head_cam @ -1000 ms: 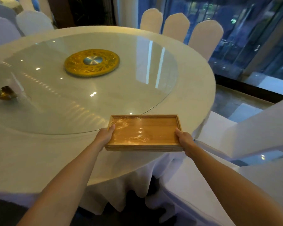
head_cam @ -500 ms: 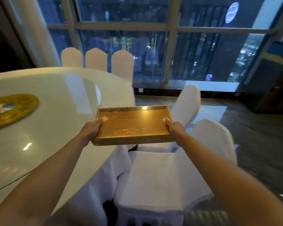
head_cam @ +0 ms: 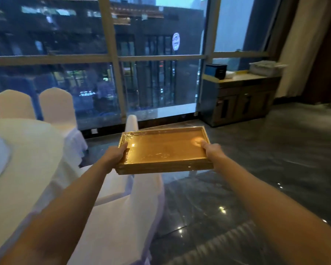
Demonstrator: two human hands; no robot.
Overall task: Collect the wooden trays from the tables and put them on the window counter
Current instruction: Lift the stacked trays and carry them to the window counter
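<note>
You have turned away from the round white-clothed desk (head_cam: 25, 150) since a second ago, when the rectangular wooden tray (head_cam: 164, 148) lay on its edge; the tray is now lifted clear and carried in the air over a white-covered chair (head_cam: 122, 207) and the dark polished floor (head_cam: 275, 159).

In the head view, your left hand (head_cam: 116, 154) grips the tray's left short side, thumb over the rim, and your right hand (head_cam: 212, 151) clasps the right short side the same way. The tray sits roughly level, its surface glossy as if wrapped in clear film. The brown cabinet desk by the window (head_cam: 243, 96) stands well apart, ahead and to your right, with a dark blue box (head_cam: 216, 70) and a pale stack on top. Two more white-covered chairs (head_cam: 55, 108) stand behind the round desk at the left.
</note>
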